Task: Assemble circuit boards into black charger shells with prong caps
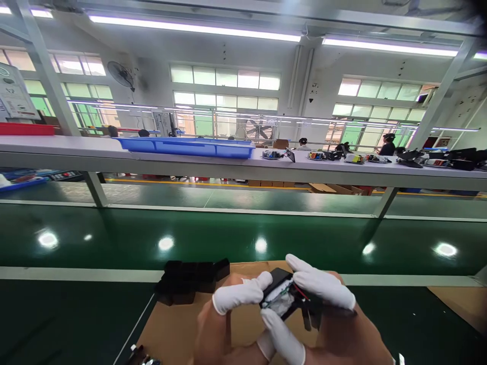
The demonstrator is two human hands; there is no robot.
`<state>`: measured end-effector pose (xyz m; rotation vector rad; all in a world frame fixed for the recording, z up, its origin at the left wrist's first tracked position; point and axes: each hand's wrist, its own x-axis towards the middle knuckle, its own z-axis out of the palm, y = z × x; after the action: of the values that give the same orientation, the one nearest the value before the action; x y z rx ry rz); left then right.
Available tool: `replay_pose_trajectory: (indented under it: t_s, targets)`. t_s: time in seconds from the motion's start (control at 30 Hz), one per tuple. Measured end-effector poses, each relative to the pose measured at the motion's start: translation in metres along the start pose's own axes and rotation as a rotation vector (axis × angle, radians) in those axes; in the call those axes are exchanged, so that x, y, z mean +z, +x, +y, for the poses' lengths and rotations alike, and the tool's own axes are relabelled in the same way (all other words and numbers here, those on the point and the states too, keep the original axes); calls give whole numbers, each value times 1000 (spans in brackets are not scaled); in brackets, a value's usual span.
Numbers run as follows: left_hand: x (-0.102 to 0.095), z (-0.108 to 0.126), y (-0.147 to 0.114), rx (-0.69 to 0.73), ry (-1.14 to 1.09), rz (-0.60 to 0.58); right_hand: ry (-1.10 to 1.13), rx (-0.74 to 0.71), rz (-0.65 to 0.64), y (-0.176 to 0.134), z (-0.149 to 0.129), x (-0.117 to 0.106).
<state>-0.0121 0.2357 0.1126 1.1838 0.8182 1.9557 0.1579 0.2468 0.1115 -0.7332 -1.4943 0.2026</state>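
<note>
Between both hands, above a sheet of cardboard [171, 324], is a small black plastic housing [279, 277]. Its open side shows whitish filling [282, 304], a bit of green board and thin red and black wires. White finger cots cover several of my fingertips. My left hand [224, 322] grips the housing from the left, its fingers closed on the edge. On the other side my right hand [335, 314] closes around it, with the thumb at the lower edge and fingers over the top. A dark flat piece [331, 308] shows under the right fingers, partly hidden.
Several black plastic parts [192, 279] lie at the cardboard's far left corner. Small metallic parts [142, 357] sit at the bottom left. Behind runs a green belt [213, 238]. The shelf above carries a blue tray [186, 147] and opened electronic units [319, 155].
</note>
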Motion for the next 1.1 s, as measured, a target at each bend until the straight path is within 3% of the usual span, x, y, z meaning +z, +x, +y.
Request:
replay_pose_trajectory:
  t_s: [0.07, 0.13, 0.3, 0.37, 0.5, 0.67, 0.73, 1.1]
  targets:
    - [9, 9, 0, 66, 106, 20, -57, 13, -38, 11, -5, 5]
    - [15, 18, 4, 42, 196, -8, -101, 24, -120, 24, -5, 4]
    - [8, 38, 29, -299, 70, -143, 83, 132, -467, 45, 7, -12]
    - [4, 43, 37, -415, -14, -170, 165, 170, -523, 47, 11, -15]
    - [-1, 44, 41, -552, -73, -210, 309, 192, -473, 43, 17, -12]
    - [-10, 39, 39, -450, -24, -394, 532, 360, -427, 41, 21, -7]
    - [-12, 40, 39, -407, 40, -411, 610, 430, -387, 42, 20, -5]
    - [6, 38, 37, -359, 26, -152, 610, 587, -274, 38, 15, 1]
